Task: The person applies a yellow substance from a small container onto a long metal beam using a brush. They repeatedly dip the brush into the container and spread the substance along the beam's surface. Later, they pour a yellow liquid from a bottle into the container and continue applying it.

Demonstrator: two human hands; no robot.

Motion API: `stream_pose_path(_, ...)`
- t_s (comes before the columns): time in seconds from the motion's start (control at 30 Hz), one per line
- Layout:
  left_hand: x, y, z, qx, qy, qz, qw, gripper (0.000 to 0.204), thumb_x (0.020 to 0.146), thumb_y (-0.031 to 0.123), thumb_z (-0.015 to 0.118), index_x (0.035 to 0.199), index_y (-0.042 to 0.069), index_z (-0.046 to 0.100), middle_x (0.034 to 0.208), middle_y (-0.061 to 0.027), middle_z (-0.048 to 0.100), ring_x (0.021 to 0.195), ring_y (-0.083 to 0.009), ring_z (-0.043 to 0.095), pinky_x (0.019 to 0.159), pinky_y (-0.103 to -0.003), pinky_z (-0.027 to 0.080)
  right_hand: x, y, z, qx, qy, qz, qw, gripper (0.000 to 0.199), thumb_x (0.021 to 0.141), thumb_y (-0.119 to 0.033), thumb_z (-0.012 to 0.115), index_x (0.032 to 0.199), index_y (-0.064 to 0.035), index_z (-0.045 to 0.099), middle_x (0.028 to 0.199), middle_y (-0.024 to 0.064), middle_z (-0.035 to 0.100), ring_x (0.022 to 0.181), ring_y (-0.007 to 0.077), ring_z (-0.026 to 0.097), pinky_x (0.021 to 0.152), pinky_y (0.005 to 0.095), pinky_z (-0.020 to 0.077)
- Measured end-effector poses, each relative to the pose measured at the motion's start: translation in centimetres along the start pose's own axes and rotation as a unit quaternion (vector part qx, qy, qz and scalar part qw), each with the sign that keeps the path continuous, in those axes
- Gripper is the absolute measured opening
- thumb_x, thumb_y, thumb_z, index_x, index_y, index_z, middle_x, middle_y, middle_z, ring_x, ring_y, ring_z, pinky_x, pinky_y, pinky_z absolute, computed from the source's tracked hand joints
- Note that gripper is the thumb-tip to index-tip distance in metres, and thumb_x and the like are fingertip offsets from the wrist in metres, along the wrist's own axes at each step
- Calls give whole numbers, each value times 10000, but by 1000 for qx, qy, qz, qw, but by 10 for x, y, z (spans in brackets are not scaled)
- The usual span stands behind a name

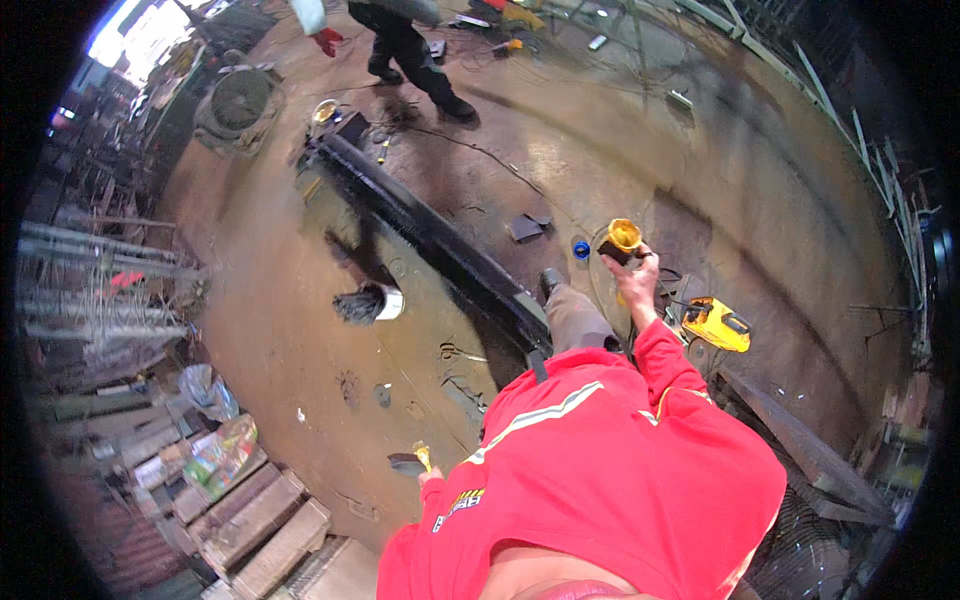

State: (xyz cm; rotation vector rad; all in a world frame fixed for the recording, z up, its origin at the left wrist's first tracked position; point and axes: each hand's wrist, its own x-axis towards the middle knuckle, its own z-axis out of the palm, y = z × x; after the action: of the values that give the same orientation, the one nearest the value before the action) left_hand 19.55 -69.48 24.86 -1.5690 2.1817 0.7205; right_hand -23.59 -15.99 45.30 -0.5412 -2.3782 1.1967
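My right hand (637, 277) is raised to the right of my leg, its fingers wrapped round a small dark can (613, 251) with a yellow inside and rim. Low on the left, my left hand (430, 475) grips a small tool (408, 463) with a yellow part by the fingers and a dark flat end; its exact kind is unclear. A long black metal beam (420, 225) runs diagonally from the far left to beside my leg. On the floor near the can lie a blue ring-shaped lid (581, 250) and a dark folded piece (528, 228).
A yellow boxy machine (718, 324) stands right of my arm. Left of the beam, a white bucket (389, 302) lies beside dark material. Scissors (460, 352) rest on the floor. Cardboard boxes (270, 540) fill the lower left. Another person (405, 50) with a red glove stands beyond the beam.
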Motion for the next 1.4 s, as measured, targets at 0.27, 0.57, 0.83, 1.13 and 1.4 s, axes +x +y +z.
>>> stream_pose_path(0.27,-15,329,-43,-12,135,77,988,284,738,210,697,856,-36,617,714,-154,611,633,-239,559,593,-416,453,203,28,42,-39,19,-76,996,607,567,-306,862,1076,-79,623,1036,93,604,1024,273,531,914,410,402)
stream_pose_path(0.57,-52,779,-92,-99,-29,501,859,158,857,49,588,972,-54,552,873,-102,601,811,-189,562,792,-320,461,268,38,-25,-67,186,1,980,605,593,-249,856,1106,-92,576,1071,92,583,1040,268,517,931,396,405)
stream_pose_path(0.83,-97,995,60,94,-289,691,655,165,841,136,622,883,-13,566,762,-34,532,696,-128,491,619,-283,426,202,48,-45,-85,385,240,887,650,536,-291,857,1094,-73,605,1066,80,613,1046,278,529,931,407,398)
stream_pose_path(1.13,-207,1157,244,268,-521,779,221,85,820,79,620,837,39,547,703,-23,534,662,-114,493,594,-302,438,123,-52,69,-188,751,348,529,445,577,-169,820,974,-41,665,937,85,669,881,206,632,834,339,483)
stream_pose_path(1.4,-247,1200,285,384,-527,738,175,221,784,94,659,952,0,551,740,-66,581,658,-131,535,619,-293,454,167,-128,214,-56,788,491,366,626,587,-186,871,1106,15,584,1066,106,586,993,217,562,892,333,441)
